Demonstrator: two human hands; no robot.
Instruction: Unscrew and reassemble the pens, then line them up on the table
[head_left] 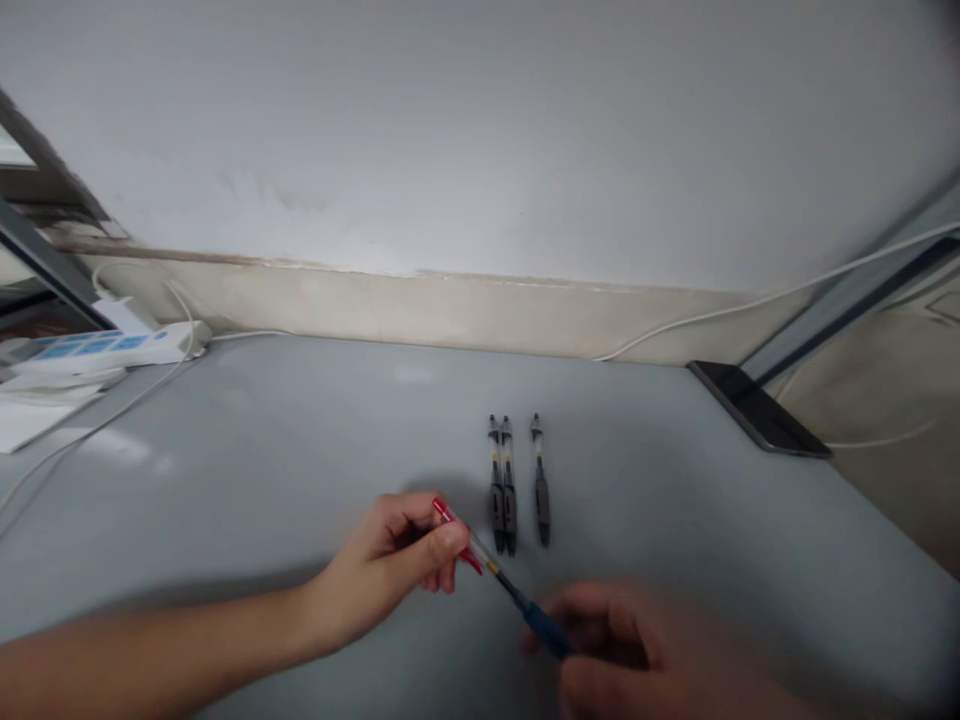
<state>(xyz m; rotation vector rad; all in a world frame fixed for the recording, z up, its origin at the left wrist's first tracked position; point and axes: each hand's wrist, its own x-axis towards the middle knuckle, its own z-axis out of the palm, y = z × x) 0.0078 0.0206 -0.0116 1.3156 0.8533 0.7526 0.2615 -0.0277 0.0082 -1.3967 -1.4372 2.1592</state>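
Low in the frame's center I see my left hand pinching the red end of a pen while my blurred right hand grips its blue end, the pair bridging it just below three black pens laid parallel.

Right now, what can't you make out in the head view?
- Right hand: motion-blurred and cut by the bottom edge; its grip on the pen is unclear.
- Pen: upper end hidden in the left hand; blue tip smeared by blur.
- Three black pens: too small to read markings.
- Phone: dark screen, nothing legible.
- Power strip: left end cut by the frame edge.
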